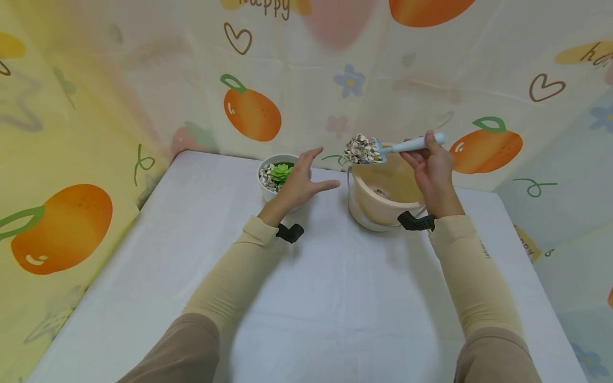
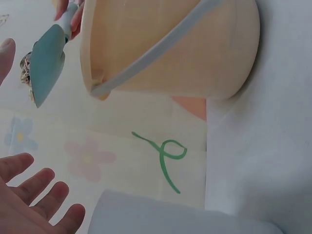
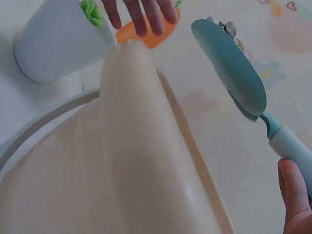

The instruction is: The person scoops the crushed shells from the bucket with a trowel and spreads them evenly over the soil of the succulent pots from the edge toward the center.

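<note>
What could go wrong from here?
Spilling: the pebbles are heaped on the trowel, so a wobble of the right hand could drop some onto the table.
Knocking: the left hand is spread close to the pot and might bump it.
Burying: the green plant sits low in the pot, so pebbles tipped there carelessly might cover its leaves.

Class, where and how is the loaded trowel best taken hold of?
Likely by its slim, straight handle, coming from the right in the head view: the handle points that way, while the blade at left is heaped with pebbly bits and should stay level. The right hand holds it there.
</note>
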`<action>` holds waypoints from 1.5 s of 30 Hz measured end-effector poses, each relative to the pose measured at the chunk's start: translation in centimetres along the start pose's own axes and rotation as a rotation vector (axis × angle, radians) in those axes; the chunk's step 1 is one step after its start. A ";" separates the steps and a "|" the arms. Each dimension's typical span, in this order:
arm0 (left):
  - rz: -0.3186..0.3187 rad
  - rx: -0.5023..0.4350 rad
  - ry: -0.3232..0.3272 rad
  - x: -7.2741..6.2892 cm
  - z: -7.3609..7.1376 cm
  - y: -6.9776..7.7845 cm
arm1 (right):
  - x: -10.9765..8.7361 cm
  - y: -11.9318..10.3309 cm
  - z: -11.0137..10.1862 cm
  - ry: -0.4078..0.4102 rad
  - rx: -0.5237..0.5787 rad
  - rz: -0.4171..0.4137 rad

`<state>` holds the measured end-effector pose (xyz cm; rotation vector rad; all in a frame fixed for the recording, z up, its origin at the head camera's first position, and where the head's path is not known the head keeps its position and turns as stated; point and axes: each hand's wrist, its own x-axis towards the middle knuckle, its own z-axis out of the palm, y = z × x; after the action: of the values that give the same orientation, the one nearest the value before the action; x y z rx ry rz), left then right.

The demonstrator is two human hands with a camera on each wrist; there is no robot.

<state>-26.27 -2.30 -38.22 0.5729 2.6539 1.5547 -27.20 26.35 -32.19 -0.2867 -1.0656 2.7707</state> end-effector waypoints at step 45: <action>-0.046 0.002 0.104 -2.3 -7.6 -5.6 | -0.1 7.8 6.3 -0.022 -0.057 0.071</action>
<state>-27.30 -11.84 -39.48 0.4388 2.7219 1.6132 -29.15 16.50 -32.83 -0.3073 -1.1632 2.8156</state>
